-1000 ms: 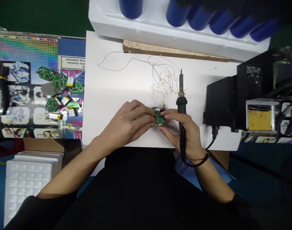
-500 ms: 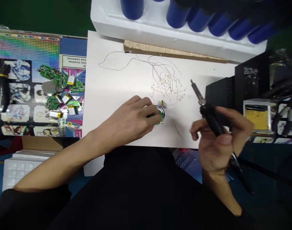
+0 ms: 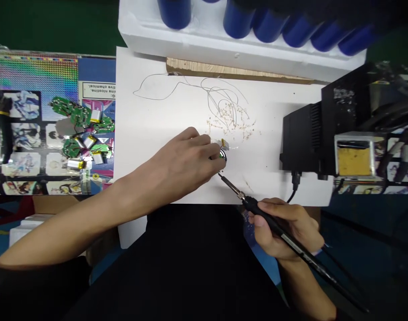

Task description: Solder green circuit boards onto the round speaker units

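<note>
The left hand [image 3: 187,154] reaches in from the left, its fingertips closed together on a small round circuit board [image 3: 223,155] near the middle of a white sheet [image 3: 146,116]. The fingers hide most of the board. A tiny pale component [image 3: 224,143] sits just beyond them, on the far side. The right hand [image 3: 284,227] is at the near edge of the sheet, its fingers wrapped pen-style around the black handle of a soldering iron [image 3: 249,204]. The iron's thin tip reaches the near edge of the board, though you can't tell whether it touches.

Farther up the sheet lie loops of thin wire [image 3: 220,100] and a scatter of pale crumbs [image 3: 230,120]. To the right stand a black soldering station [image 3: 302,138] and a metal holder with a yellow sponge [image 3: 354,161]. Along the far side, a white foam block [image 3: 204,47] holds blue cylinders [image 3: 173,11]. To the left, green boards [image 3: 72,111] and pouch batteries [image 3: 90,141] lie heaped on a printed mat [image 3: 23,76]
</note>
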Demonstrator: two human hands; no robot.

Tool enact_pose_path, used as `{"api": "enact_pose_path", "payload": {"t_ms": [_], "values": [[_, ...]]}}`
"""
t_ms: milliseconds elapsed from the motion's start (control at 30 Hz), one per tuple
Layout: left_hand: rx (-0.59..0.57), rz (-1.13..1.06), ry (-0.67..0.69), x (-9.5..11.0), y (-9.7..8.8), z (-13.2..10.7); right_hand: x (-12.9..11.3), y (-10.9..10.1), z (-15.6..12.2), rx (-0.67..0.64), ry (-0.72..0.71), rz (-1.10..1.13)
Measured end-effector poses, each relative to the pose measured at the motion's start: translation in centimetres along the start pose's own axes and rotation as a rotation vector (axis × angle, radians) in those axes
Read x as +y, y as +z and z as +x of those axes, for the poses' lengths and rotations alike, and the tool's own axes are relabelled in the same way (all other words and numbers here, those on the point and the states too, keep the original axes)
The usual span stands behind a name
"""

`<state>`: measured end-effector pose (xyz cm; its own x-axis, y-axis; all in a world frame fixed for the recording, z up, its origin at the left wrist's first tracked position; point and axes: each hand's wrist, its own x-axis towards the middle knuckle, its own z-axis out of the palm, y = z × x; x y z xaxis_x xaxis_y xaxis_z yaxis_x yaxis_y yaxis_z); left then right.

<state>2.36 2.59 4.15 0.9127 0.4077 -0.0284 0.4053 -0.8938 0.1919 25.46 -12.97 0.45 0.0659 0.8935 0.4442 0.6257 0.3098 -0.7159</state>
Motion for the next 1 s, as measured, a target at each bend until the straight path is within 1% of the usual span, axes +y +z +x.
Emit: {"api": "enact_pose_path", "payload": {"t_ms": [67,167,367,567,833,1000], "values": [[-0.001,-0.002,-0.003,0.0,0.0,0.0,0.1,0.4,0.5,-0.018,-0.057,-0.017],[0.011,-0.022,-0.010,0.0,0.0,0.0,0.2,0.7,0.9,-0.022,-0.080,-0.027],[-0.002,0.003,0.009,0.0,0.0,0.0,0.1,0.7,0.9,-0.049,-0.075,-0.036],[-0.011,0.000,0.001,0.0,-0.1,0.2,-0.6,0.3,1.4,-0.078,-0.047,-0.113],[0.002,-0.021,-0.011,0.0,0.1,0.3,-0.9,0.0,1.6,-0.119,-0.071,-0.145],[0.008,-0.029,-0.002,-0.1,0.1,0.3,-0.9,0.1,1.7,-0.125,-0.082,-0.122]]}}
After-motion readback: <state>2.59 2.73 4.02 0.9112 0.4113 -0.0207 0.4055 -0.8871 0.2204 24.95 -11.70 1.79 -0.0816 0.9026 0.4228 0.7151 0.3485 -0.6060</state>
